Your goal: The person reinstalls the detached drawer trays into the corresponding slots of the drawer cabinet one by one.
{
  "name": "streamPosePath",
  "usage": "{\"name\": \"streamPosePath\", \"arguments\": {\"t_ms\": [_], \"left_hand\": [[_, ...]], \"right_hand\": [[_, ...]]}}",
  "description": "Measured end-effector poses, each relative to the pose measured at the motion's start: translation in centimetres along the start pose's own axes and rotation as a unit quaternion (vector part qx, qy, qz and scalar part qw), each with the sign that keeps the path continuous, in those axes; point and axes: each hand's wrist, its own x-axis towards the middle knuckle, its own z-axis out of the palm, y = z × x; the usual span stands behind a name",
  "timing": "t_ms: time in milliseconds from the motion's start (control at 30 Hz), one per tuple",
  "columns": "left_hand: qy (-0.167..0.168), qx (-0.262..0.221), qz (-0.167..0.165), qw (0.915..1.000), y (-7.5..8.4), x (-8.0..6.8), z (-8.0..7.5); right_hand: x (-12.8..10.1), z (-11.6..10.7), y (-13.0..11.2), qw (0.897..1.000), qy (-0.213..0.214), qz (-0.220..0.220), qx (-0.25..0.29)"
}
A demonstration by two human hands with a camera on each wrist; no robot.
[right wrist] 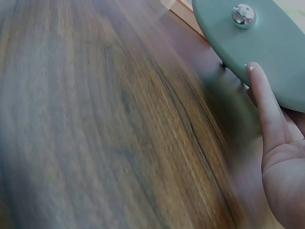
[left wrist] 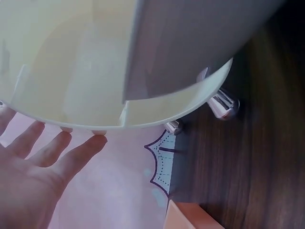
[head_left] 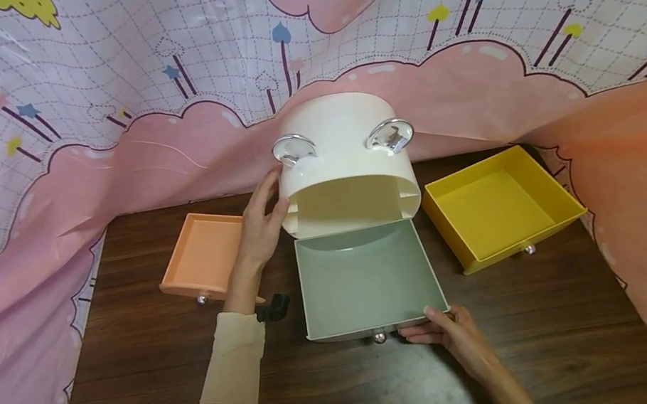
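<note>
- The green drawer (head_left: 371, 287) is set at the near side of the white cabinet (head_left: 344, 155), in the middle of the table (head_left: 142, 349), with its far end at the cabinet's mouth (how far inside it reaches cannot be told).
- The near edge of that drawer is grasped at its right corner by the right hand (head_left: 451, 335), thumb over the rim and fingers below; the silver knob (head_left: 379, 337) is left untouched.
- Nothing is clasped by the left hand (head_left: 260, 231); the cabinet's left side is merely touched by its extended fingers.
- The drawer could be skewed and jammed, it is judged, since it is held at one corner only.
- Its far edge might be caught on the cabinet's lower lip, or on the ledge (head_left: 409, 194) inside at the right, if the near end were held too high or too low.
- The cabinet could be slid or tipped if a hard push were made, as only light contact is given on the left.
- The peach drawer (head_left: 202, 252), just left of the left arm, could be knocked by a careless elbow; the yellow drawer (head_left: 490, 209) is placed to the right.
</note>
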Motion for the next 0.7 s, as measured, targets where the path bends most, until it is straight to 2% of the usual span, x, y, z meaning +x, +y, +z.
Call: {"name": "streamPosePath", "arguments": {"t_ms": [300, 700], "left_hand": [[-0.010, 0.019, 0.013, 0.9997, -0.1, 0.1, -0.3], [-0.012, 0.012, 0.005, 0.9998, -0.1, 0.0, -0.4]], "right_hand": [[0.6, 1.0, 0.5, 0.998, 0.060, 0.018, -0.008], [0.7, 1.3, 0.7, 0.997, 0.075, 0.016, -0.011]]}}
